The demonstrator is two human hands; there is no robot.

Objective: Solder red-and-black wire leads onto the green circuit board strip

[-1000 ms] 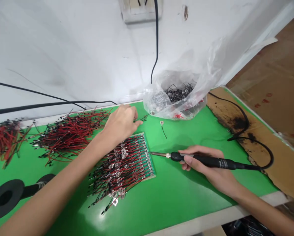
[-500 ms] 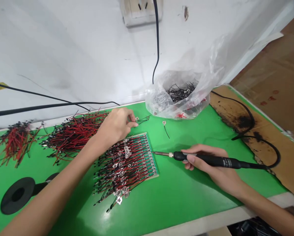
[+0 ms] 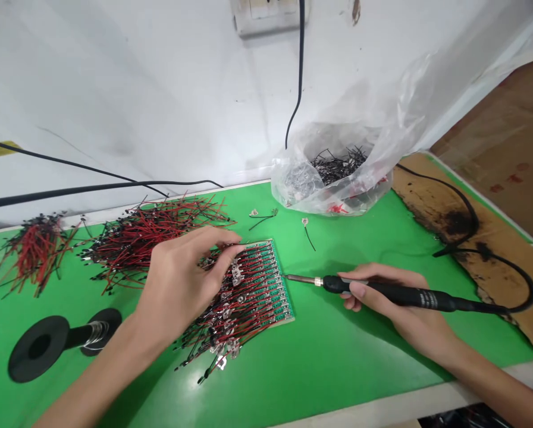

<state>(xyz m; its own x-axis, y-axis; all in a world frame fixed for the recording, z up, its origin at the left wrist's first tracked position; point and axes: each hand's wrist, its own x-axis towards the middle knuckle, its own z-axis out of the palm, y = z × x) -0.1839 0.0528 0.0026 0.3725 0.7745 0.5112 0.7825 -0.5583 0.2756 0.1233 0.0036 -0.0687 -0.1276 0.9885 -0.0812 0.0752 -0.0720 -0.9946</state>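
My right hand is wrapped round a black soldering iron, whose metal tip points left at the edge of a green circuit board. Rows of red and black wires with small metal pieces lie across the board and stick out to its left. My left hand is over the board's upper left corner, thumb and index finger pinched together; what they hold, if anything, is too small to make out.
Piles of red and black wires lie at the back left. A solder spool lies front left. Behind are a plastic bag of black wires and loose wired pieces. Scorched cardboard lies right.
My left hand has moved down and left, away from the loose wired pieces at the back, to the board's upper corner. My right hand still holds the iron. The view has shifted slightly.
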